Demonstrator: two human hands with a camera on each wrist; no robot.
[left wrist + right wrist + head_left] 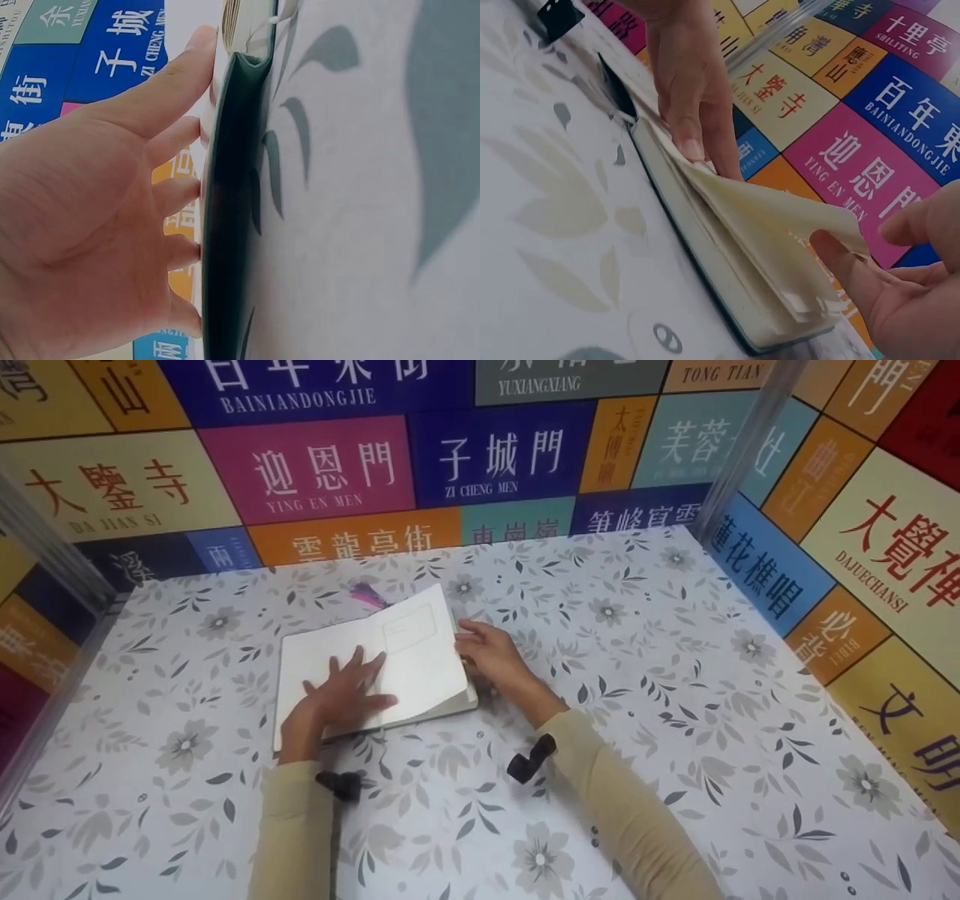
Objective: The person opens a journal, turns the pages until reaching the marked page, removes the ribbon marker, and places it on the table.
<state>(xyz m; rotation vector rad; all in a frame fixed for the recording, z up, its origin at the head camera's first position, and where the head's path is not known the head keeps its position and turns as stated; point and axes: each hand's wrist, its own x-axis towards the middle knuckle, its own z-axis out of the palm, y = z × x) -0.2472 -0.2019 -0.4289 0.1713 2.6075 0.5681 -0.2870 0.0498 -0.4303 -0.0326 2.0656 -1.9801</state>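
Observation:
An open notebook [412,679] with cream pages and a dark green cover [232,165] lies on the table. Its right page bears a faint rectangular outline. With fingers spread, my left hand [341,694] presses on the pages near the middle fold; the left wrist view shows its palm [82,225] beside the cover edge. At the right edge, my right hand [491,656] pinches lifted pages [780,225]; in the right wrist view its fingers [847,270] are at the raised corner. A purple-pink tassel [367,595] lies beyond the notebook's top edge.
A white tablecloth [600,660] with grey flowers and leaves covers the table. Colourful panels [307,469] with Chinese lettering stand behind it and along both sides. Black wrist-worn devices [532,757] sit at both sleeves.

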